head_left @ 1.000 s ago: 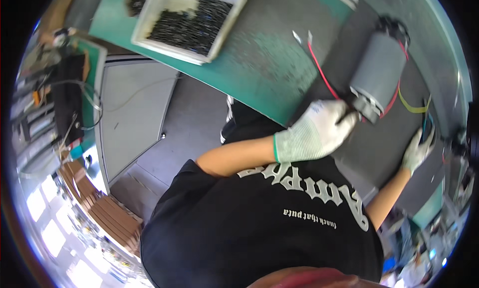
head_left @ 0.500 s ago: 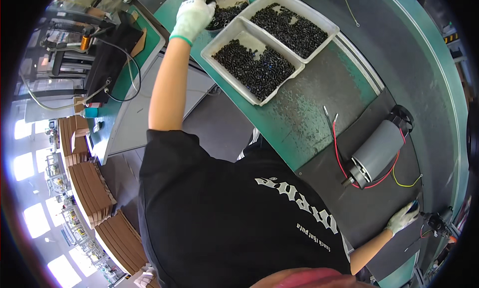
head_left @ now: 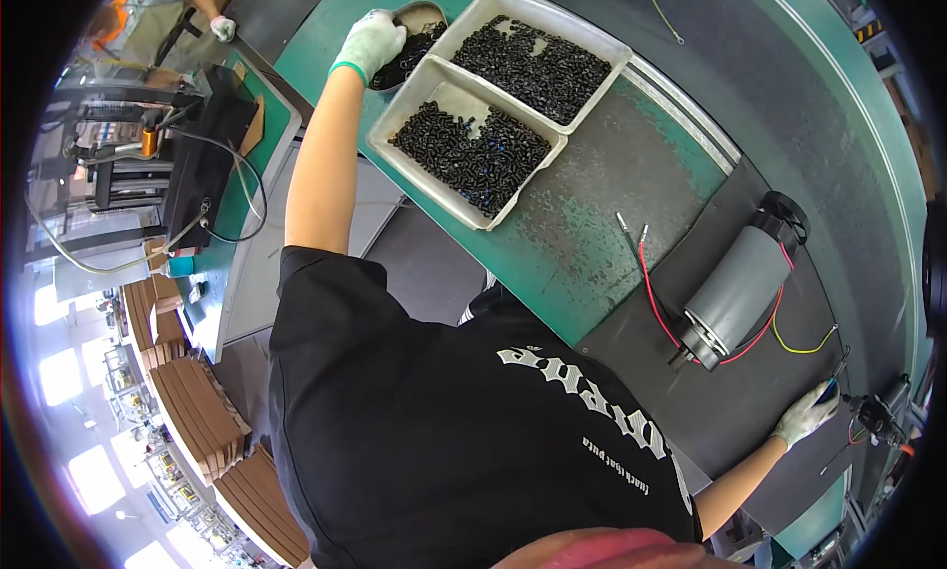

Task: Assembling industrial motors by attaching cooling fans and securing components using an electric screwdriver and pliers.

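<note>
My left hand [head_left: 371,44], in a white glove with a green cuff, reaches to a round tub [head_left: 422,14] of small black parts at the far left of the bench. Its fingers curl together at the tub's near side; their tips and anything between them are hidden. Far to the right, my right hand [head_left: 807,413], also gloved, is closed around a thin tool with a blue part [head_left: 831,384], its narrow end pointing away from me. Between the hands lies a grey cylindrical motor [head_left: 735,295] with red, black and yellow-green wires, on a dark mat [head_left: 681,421].
Two light plastic bins, a near one [head_left: 434,209] and a far one [head_left: 617,61], hold many short black pieces. A black and orange tool [head_left: 873,418] stands beyond my right hand. At the far left are a co-worker's gloved hand [head_left: 223,28], a machine [head_left: 133,160] and cardboard stacks [head_left: 197,411].
The view has shifted slightly, and the bins sit lower and further left in it. My left hand stays at the tub. A co-worker's arm has come more into view at the upper left.
</note>
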Motion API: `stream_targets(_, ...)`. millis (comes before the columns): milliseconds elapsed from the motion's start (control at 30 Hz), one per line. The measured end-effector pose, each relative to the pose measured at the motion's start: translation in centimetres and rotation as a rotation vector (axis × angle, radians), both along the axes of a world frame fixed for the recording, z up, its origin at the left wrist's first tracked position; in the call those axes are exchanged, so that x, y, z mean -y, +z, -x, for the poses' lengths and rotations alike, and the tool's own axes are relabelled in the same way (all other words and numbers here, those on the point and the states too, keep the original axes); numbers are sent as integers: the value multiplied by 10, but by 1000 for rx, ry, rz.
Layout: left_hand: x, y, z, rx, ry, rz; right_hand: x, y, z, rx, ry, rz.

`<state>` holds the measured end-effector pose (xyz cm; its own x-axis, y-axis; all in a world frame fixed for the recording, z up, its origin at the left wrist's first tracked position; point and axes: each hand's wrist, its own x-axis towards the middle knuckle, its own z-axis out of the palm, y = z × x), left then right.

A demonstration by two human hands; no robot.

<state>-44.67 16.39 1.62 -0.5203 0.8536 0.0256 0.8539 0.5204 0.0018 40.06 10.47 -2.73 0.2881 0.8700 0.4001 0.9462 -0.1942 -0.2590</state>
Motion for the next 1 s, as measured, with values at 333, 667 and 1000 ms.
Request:
stream_targets(333,6,-2,-7,-65,-103,4,0,0,2,-14,29,4)
stream_targets(667,9,-2,13,5,-130,-293,2,2,4,-23,59,-35)
stream_targets(1000,22,23,-7,55,-235,-384,3,0,-4,-35,55,-41)
